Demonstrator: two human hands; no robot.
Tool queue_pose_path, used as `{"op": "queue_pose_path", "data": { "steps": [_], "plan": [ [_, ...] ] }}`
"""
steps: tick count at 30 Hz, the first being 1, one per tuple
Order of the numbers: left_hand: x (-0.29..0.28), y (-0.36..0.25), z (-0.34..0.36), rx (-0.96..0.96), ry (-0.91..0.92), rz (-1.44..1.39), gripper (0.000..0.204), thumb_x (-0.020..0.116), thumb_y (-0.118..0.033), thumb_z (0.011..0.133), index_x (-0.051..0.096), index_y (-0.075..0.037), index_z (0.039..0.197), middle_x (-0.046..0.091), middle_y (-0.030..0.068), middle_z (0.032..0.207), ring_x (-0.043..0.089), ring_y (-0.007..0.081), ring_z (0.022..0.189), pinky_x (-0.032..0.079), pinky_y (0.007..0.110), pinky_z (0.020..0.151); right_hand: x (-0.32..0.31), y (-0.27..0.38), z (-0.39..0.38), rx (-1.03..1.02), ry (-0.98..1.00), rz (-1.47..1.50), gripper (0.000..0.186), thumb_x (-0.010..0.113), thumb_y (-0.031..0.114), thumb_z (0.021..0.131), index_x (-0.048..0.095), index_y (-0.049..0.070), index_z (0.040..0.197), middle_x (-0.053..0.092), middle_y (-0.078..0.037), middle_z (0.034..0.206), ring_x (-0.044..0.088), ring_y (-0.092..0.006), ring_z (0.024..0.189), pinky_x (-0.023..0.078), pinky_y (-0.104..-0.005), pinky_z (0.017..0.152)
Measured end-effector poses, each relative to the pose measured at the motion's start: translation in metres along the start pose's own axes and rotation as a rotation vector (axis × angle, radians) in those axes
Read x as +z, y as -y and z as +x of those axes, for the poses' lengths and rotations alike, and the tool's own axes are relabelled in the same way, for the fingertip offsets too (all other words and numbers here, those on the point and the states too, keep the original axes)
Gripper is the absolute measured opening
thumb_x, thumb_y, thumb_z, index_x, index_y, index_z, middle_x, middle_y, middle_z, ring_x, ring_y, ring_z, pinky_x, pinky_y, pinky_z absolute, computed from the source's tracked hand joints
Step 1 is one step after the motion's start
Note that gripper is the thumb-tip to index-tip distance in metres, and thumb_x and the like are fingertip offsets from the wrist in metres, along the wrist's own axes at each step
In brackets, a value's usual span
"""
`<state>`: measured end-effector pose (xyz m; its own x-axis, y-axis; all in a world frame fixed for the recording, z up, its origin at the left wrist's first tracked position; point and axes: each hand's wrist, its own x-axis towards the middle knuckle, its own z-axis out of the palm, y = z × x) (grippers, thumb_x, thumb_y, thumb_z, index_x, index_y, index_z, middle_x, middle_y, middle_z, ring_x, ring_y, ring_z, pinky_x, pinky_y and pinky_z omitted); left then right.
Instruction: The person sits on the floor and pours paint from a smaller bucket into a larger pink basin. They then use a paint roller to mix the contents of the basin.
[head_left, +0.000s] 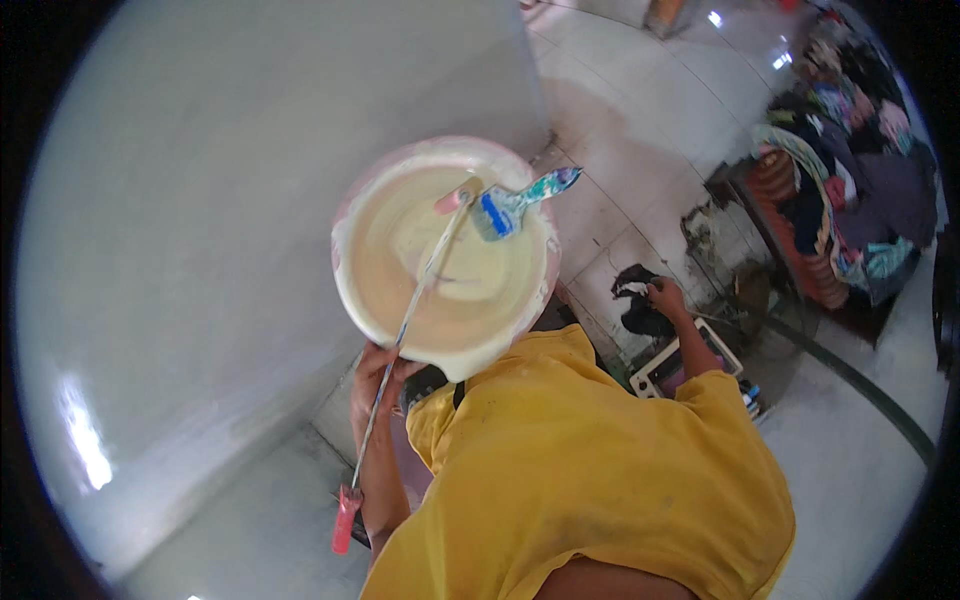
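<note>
My left hand [372, 375] is closed at the near edge of a round, cream-stained paint basin [347, 275], partly hidden below its rim. Pale yellow paint coats the inside. Across the basin lies a small paint roller [420, 285]; its thin rod passes over my left hand, and its red handle hangs beside my forearm. A paint-smeared brush [515, 207] with a blue band rests on the far right rim. Over to the right, my right hand [665, 296] is closed on a crumpled black piece [640, 305] with a white bit, cloth or bag I cannot tell.
A pale wall [220, 180] rises close on the left. Heaped clothes [850, 180] lie on a reddish-brown seat at the right. A dark hose-like line [850, 380] curves below them. Near my right forearm is a pale-framed box [655, 378]. Light floor tiles [620, 140] extend beyond the basin.
</note>
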<state>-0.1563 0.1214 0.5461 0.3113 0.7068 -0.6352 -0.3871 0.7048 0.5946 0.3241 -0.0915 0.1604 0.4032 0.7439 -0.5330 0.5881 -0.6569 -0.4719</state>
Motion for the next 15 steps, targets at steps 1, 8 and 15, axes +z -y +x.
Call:
{"op": "queue_pose_path", "data": {
  "steps": [1,8,15],
  "plan": [
    [-0.010,0.000,-0.017,-0.042,-0.005,0.044,0.060,0.051,-0.003,0.082,0.026,0.000,0.136,0.044,0.0182,0.130,0.050,0.0304,0.115,0.050,0.042,0.090,0.018,0.003,-0.057,0.130,0.048,0.144,0.040,0.059,0.029,0.086,0.056,-0.001,0.113,0.065,-0.015,0.089,0.064,-0.0234,0.071,0.050,-0.0351,0.063],
    [0.122,-0.107,0.097,-0.275,0.064,0.054,0.055,0.050,-0.002,0.081,0.031,-0.001,0.132,0.045,0.0178,0.129,0.048,0.0320,0.118,0.047,0.050,0.093,-0.109,0.071,-0.175,0.803,-0.047,0.663,0.034,0.054,0.025,0.090,0.054,0.003,0.116,0.061,-0.008,0.079,0.055,-0.0116,0.058,0.043,-0.0253,0.049],
    [0.097,-0.037,0.122,-0.331,0.236,-0.041,0.055,0.048,0.001,0.082,0.030,-0.004,0.134,0.043,0.0175,0.131,0.047,0.0319,0.120,0.047,0.051,0.093,-0.022,0.034,-0.255,0.873,-0.049,0.482,0.034,0.052,0.027,0.088,0.052,0.005,0.114,0.057,-0.009,0.092,0.056,-0.0219,0.086,0.047,-0.0411,0.074]
  ]
}}
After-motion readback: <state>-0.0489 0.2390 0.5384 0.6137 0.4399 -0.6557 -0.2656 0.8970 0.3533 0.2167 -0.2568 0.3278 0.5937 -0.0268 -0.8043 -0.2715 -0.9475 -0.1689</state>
